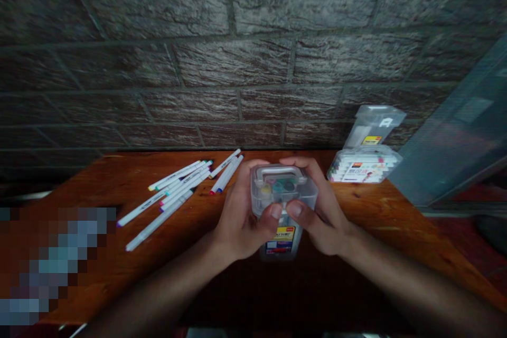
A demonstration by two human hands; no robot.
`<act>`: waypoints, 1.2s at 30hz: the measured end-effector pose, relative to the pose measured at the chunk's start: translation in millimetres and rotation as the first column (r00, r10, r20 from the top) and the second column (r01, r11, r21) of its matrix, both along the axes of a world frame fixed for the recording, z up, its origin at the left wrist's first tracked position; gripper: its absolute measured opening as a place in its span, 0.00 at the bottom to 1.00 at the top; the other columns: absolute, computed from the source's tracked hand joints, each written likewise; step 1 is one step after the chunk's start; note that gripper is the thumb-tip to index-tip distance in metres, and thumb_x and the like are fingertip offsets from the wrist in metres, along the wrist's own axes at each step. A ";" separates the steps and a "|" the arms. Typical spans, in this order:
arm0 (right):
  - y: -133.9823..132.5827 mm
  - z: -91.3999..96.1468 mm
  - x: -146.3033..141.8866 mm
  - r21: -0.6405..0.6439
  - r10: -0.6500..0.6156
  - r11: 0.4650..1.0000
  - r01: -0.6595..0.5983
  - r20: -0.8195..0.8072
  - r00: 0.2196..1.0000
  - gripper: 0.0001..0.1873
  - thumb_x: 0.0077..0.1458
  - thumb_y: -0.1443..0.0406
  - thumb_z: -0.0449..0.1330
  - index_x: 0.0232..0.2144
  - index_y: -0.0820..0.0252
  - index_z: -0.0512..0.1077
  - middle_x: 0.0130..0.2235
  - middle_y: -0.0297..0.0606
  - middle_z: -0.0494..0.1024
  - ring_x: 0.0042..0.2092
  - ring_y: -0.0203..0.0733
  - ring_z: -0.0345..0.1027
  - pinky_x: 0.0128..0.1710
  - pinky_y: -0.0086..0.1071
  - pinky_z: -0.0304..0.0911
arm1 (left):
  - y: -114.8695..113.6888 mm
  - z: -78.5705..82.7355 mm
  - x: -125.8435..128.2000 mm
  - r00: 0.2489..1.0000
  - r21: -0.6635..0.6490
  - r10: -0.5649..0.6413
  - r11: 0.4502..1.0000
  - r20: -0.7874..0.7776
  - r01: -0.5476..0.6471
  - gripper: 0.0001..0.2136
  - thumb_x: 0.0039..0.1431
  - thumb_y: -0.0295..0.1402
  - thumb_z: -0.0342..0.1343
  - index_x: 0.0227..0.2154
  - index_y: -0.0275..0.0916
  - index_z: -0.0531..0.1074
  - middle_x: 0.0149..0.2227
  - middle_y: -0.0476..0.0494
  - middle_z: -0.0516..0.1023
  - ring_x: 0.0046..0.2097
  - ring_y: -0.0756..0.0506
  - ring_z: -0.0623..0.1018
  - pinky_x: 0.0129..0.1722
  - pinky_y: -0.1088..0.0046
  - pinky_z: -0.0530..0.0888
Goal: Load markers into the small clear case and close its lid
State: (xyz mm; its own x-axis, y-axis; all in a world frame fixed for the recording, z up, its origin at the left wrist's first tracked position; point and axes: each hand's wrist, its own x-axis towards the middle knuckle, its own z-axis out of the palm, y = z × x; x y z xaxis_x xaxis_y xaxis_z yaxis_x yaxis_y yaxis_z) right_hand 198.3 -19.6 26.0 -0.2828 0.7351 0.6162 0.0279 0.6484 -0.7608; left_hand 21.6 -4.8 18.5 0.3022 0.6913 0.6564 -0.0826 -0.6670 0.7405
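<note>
A clear plastic marker case stands upright in front of me, with a handle on its lid and a yellow label on its front. Coloured marker ends show through the lid. My left hand wraps round its left side, thumb pressed on the front below the lid's edge. On the other side my right hand grips it the same way, its thumb beside the left one. Whether the lid is fully latched cannot be made out. To the left, several white markers with coloured ends lie loose on the wooden table.
At the table's back right sits a clear case full of markers, with a tall clear case behind it. A stone-block wall borders the table's far edge. A greyish translucent panel stands at the right. The lower left is pixelated.
</note>
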 end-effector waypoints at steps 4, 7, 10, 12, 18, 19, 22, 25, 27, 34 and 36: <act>3.3 -1.3 2.7 0.056 -0.027 0.998 0.025 0.038 0.999 0.27 0.63 0.56 0.64 0.60 0.52 0.62 0.48 0.40 0.75 0.43 0.46 0.72 0.42 0.40 0.70 | 1.5 -3.5 -0.9 1.000 -0.005 -0.019 1.000 0.007 0.019 0.25 0.66 0.50 0.58 0.58 0.41 0.60 0.44 0.43 0.76 0.40 0.43 0.77 0.39 0.65 0.76; 1.7 -1.1 0.8 0.079 -0.083 0.994 0.078 0.059 0.995 0.26 0.61 0.57 0.65 0.58 0.51 0.63 0.46 0.39 0.75 0.40 0.46 0.72 0.38 0.40 0.70 | 0.3 -5.3 -0.8 0.998 -0.035 -0.046 0.998 0.048 0.048 0.25 0.66 0.51 0.58 0.58 0.42 0.61 0.44 0.43 0.76 0.40 0.43 0.77 0.39 0.65 0.77; -2.4 1.2 -3.2 0.082 -0.133 0.988 0.128 0.065 0.989 0.28 0.57 0.60 0.68 0.57 0.50 0.63 0.43 0.37 0.76 0.38 0.45 0.72 0.36 0.39 0.70 | -1.1 -8.1 -1.0 0.994 -0.071 -0.074 0.994 0.074 0.079 0.26 0.65 0.51 0.57 0.58 0.42 0.61 0.45 0.43 0.75 0.41 0.43 0.77 0.39 0.64 0.77; -5.4 3.5 -5.8 0.078 -0.142 0.987 0.137 0.055 0.988 0.29 0.55 0.61 0.69 0.56 0.50 0.63 0.43 0.36 0.76 0.39 0.45 0.73 0.37 0.38 0.70 | -1.6 -10.2 -1.2 0.991 -0.085 -0.098 0.991 0.092 0.106 0.26 0.65 0.52 0.56 0.59 0.43 0.61 0.45 0.42 0.74 0.40 0.42 0.77 0.39 0.64 0.76; -9.0 5.0 -6.1 0.046 -0.116 0.992 0.114 0.040 0.992 0.25 0.59 0.60 0.67 0.55 0.50 0.63 0.42 0.36 0.76 0.36 0.43 0.71 0.34 0.38 0.69 | -1.9 -8.9 -1.0 0.988 -0.038 -0.130 0.990 0.083 0.133 0.30 0.62 0.56 0.58 0.59 0.44 0.60 0.44 0.43 0.75 0.40 0.42 0.77 0.38 0.63 0.76; -8.6 4.2 -5.1 0.048 -0.107 0.993 0.105 0.043 0.993 0.25 0.60 0.58 0.66 0.56 0.50 0.63 0.42 0.36 0.76 0.37 0.44 0.71 0.34 0.38 0.69 | -2.3 -7.9 -1.0 0.990 -0.034 -0.117 0.992 0.073 0.119 0.30 0.62 0.55 0.60 0.59 0.44 0.60 0.44 0.43 0.75 0.39 0.42 0.77 0.38 0.64 0.76; -6.3 1.7 -2.2 0.037 -0.064 0.997 0.063 0.037 0.997 0.26 0.62 0.55 0.64 0.58 0.51 0.62 0.43 0.38 0.75 0.38 0.46 0.71 0.37 0.40 0.69 | -3.3 -5.4 -1.3 0.997 -0.039 -0.066 0.997 0.044 0.068 0.27 0.63 0.51 0.61 0.58 0.44 0.61 0.43 0.44 0.75 0.38 0.44 0.76 0.37 0.66 0.75; -4.3 0.2 -1.0 0.015 -0.021 1.000 0.021 0.033 0.999 0.27 0.63 0.54 0.63 0.59 0.51 0.61 0.43 0.38 0.75 0.39 0.46 0.71 0.37 0.40 0.70 | -3.9 -3.9 -0.8 0.998 -0.050 -0.053 0.997 0.045 0.055 0.25 0.65 0.50 0.59 0.57 0.43 0.62 0.43 0.44 0.74 0.39 0.44 0.75 0.37 0.66 0.75; -3.6 0.0 -1.1 0.034 -0.027 0.999 0.026 0.045 0.999 0.26 0.64 0.55 0.63 0.59 0.51 0.61 0.44 0.39 0.74 0.40 0.46 0.71 0.38 0.40 0.70 | -3.8 -3.1 0.1 0.998 -0.037 -0.038 0.998 0.054 0.040 0.24 0.66 0.50 0.58 0.57 0.42 0.62 0.43 0.44 0.74 0.40 0.44 0.76 0.38 0.66 0.76; -2.1 0.2 -1.5 0.101 -0.090 0.992 0.081 0.092 0.992 0.30 0.59 0.58 0.68 0.59 0.49 0.61 0.47 0.39 0.75 0.42 0.46 0.73 0.40 0.40 0.71 | -0.3 -9.3 -2.2 0.996 -0.030 -0.056 0.998 0.071 0.059 0.25 0.67 0.52 0.55 0.59 0.43 0.62 0.45 0.43 0.75 0.41 0.42 0.77 0.40 0.64 0.76; -2.1 0.4 -2.3 0.101 -0.091 0.992 0.081 0.097 0.991 0.33 0.57 0.59 0.70 0.59 0.49 0.60 0.48 0.39 0.76 0.43 0.47 0.74 0.42 0.41 0.72 | 1.4 -12.0 -3.8 0.993 -0.030 -0.086 0.996 0.075 0.089 0.26 0.67 0.54 0.52 0.60 0.43 0.62 0.47 0.41 0.75 0.44 0.41 0.77 0.43 0.61 0.77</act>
State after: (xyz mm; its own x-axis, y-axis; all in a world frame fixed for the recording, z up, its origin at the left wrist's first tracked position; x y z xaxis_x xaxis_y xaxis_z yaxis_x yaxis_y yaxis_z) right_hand 195.9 -21.8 26.4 -0.2858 0.6976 0.6570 0.1604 0.7108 -0.6849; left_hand 17.7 -3.4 6.5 0.3144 0.6860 0.6561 -0.1945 -0.6300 0.7519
